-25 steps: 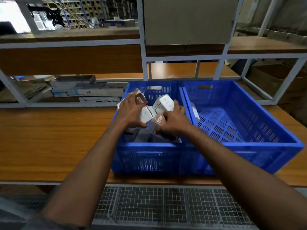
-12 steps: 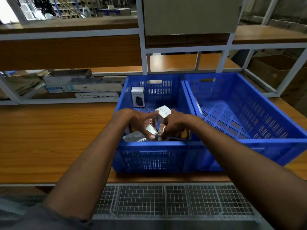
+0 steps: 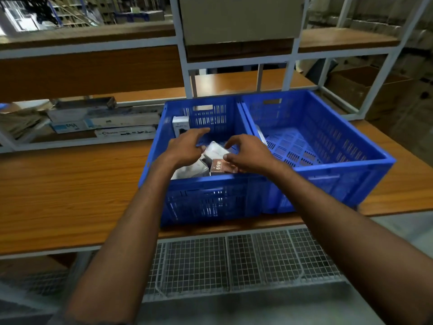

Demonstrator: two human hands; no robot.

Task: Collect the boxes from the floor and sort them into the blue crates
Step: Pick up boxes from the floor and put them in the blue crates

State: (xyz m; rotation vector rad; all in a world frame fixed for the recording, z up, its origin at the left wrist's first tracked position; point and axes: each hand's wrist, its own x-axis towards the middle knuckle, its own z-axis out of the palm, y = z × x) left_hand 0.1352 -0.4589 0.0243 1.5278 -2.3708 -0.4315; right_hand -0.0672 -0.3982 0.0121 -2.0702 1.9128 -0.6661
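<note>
You are at the sorting step: left grip (image 3: pixel 187 150) and right grip (image 3: pixel 249 154) hang released, fingers loose, just above the boxes (image 3: pixel 219 165) heaped in the left blue crate (image 3: pixel 206 198) on the counter (image 3: pixel 70 184); next, I judge, withdraw both and fetch more.

Wooden tabletop (image 3: pixel 70 184) runs across the view from 9 to 3 o'clock. Two blue crates stand directly on it with their side walls touching: the left crate (image 3: pixel 201 200) at centre, the right crate (image 3: pixel 328 184) toward 2 o'clock. A white frame (image 3: pixel 337 104) stands along the rear edge, 10 to 2 o'clock.
</note>
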